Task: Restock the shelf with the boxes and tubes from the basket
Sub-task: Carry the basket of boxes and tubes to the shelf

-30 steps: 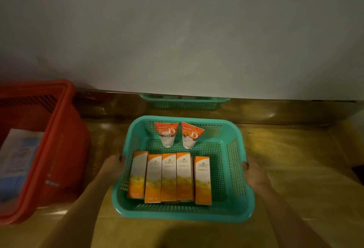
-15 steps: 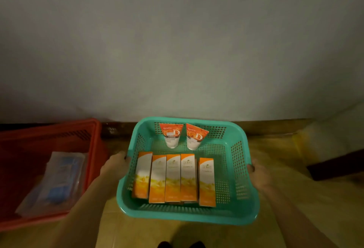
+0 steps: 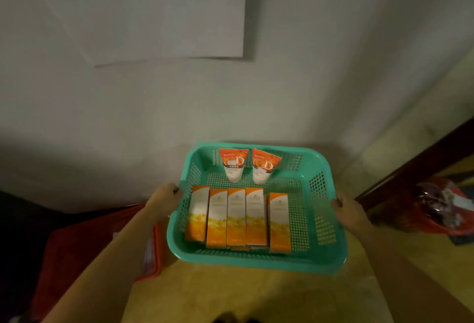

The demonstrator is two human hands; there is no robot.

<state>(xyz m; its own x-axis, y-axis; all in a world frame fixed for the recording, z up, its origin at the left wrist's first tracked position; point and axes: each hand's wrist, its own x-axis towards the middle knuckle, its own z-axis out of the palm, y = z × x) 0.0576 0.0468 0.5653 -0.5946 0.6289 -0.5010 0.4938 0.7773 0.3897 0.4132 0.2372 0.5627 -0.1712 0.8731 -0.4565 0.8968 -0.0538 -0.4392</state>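
Note:
A teal perforated basket (image 3: pixel 320 240) is held up in front of me, above the floor. My left hand (image 3: pixel 164 200) grips its left rim and my right hand (image 3: pixel 350 211) grips its right rim. Inside, several orange and white boxes (image 3: pixel 237 216) lie side by side along the near part. Two orange and white tubes (image 3: pixel 247 165) lean against the far wall, caps down. No shelf is in view.
A red crate (image 3: pixel 84 251) sits on the floor at lower left, partly under my left arm. A grey wall with a white paper sign (image 3: pixel 164 12) fills the upper view. A dark wooden edge (image 3: pixel 420 163) and a red bag (image 3: pixel 446 207) are at the right.
The basket has come up off the floor in both hands. The view has swung upward and rightward, so the red crate slid low left and the wall sign appeared.

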